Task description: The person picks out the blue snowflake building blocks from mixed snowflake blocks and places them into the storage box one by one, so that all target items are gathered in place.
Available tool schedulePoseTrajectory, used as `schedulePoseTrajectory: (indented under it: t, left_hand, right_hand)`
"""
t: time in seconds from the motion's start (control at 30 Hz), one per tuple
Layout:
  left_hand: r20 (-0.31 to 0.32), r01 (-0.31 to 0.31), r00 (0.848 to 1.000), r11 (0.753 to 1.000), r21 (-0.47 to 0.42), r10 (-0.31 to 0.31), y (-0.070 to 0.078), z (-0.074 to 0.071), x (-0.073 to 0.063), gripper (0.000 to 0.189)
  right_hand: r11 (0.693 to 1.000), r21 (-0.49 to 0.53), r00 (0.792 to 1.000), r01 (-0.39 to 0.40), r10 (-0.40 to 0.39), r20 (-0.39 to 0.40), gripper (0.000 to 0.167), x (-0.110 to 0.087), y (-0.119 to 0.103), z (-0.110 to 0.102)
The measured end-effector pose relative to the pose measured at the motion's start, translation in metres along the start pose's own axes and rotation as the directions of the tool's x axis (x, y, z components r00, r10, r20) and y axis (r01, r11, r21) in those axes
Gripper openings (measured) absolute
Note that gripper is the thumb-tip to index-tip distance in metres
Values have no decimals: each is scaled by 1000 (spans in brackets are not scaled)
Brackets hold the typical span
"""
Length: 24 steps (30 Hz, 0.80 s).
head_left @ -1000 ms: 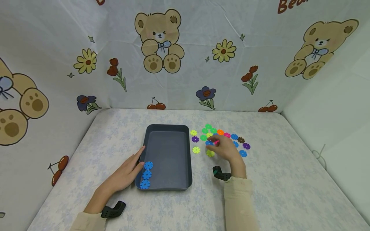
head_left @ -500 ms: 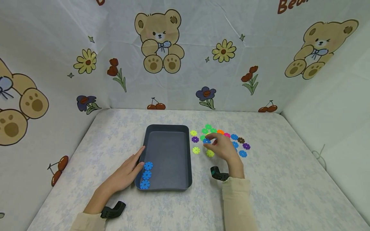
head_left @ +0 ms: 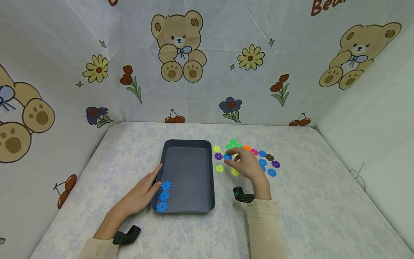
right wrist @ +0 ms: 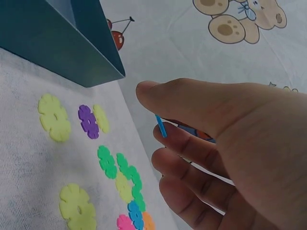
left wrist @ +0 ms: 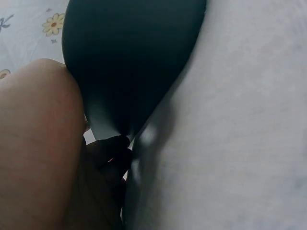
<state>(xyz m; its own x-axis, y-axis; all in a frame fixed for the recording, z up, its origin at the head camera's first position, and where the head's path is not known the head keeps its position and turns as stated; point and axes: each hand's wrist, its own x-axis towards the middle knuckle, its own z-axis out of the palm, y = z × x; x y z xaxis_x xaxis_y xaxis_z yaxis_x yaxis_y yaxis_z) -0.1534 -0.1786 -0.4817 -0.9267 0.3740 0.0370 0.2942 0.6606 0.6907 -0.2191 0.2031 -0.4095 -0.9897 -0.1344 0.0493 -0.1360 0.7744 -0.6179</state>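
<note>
Between the thumb and fingertips of my right hand (head_left: 248, 166) is a blue snowflake disc (head_left: 228, 157), held above the table just right of the dark grey tray (head_left: 191, 176). The right wrist view shows this disc edge-on as a thin blue strip (right wrist: 161, 126). My left hand (head_left: 140, 192) rests along the tray's left rim with its fingers extended. In the left wrist view the tray's outer wall (left wrist: 134, 57) fills the top, and the fingers beside it are in shadow. Three blue discs (head_left: 164, 196) lie in a column in the tray's near left corner.
Loose snowflake discs lie right of the tray: green (head_left: 233, 142), purple (head_left: 218, 156), yellow (head_left: 219, 168), orange (head_left: 247, 148), pink (head_left: 254, 152), brown (head_left: 270, 157) and several blue (head_left: 272, 172). A bear-printed cloth (head_left: 207, 93) stands behind the table.
My right hand has moved left toward the tray with the blue disc, from over the scattered discs. The left hand and the tray have stayed put.
</note>
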Motion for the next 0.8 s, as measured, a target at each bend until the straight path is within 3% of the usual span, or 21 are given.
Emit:
schedulePoseTrajectory:
  t: [0.8]
  left_hand:
    - [2,7,1000,1000,-11,-7,0,0,0,65]
  right_hand:
    - [992,6,992,123,-123,-15,33,-1,-24,8]
